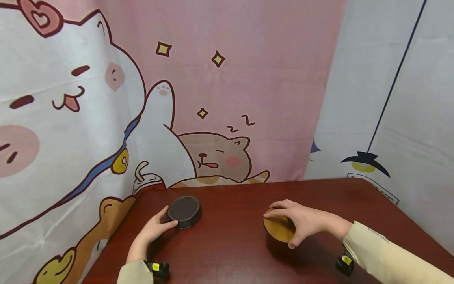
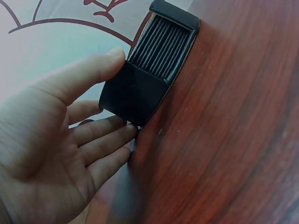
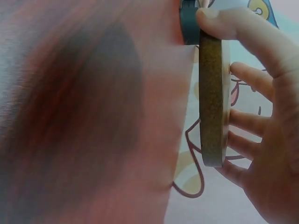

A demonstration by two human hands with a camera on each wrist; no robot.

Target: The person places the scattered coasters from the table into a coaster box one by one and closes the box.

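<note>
A round black coaster holder [image 1: 184,210] sits on the left part of the table. Through a side opening, several thin dark edges show stacked within the holder [image 2: 161,49]. My left hand [image 1: 156,228] grips its near left side, the thumb [image 2: 110,63] on one edge and the fingertips at the other. Above the table on the right, my right hand [image 1: 301,221] holds a round brown coaster [image 1: 278,228] by its rim. The coaster's speckled edge [image 3: 211,100] shows in the right wrist view, between thumb and fingers.
The dark red wooden table [image 1: 227,252] reaches back to a cartoon-printed cloth [image 1: 262,86]. A dark shadow [image 3: 93,93] lies on the tabletop below the raised coaster.
</note>
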